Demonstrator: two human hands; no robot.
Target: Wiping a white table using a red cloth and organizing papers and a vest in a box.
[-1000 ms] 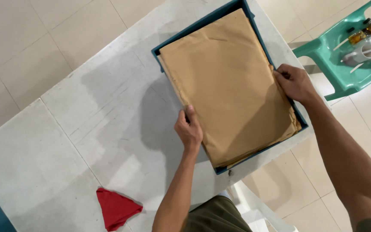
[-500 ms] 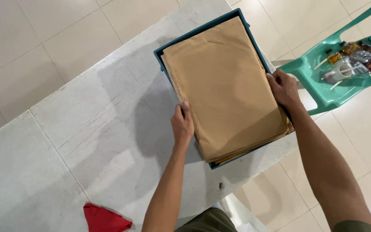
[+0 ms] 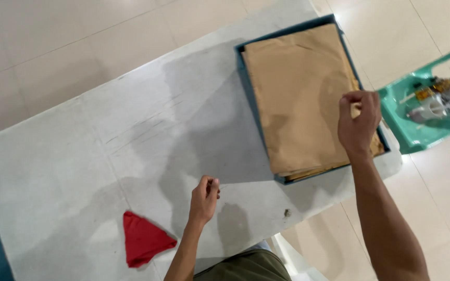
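Tray (image 3: 246, 78) sits at the table's (image 3: 105, 140) right end with paper stack (image 3: 303, 93) in it, folded cloth (image 3: 142, 239) on the near left edge, chair (image 3: 417, 130) right of the table

Upper right of frame: flat rectangular blue box (image 3: 246, 78) stacked with tan brown paper envelopes (image 3: 300, 93). Far right edge: small shiny packets (image 3: 446, 99), gold and silver, on green seat (image 3: 407, 130).
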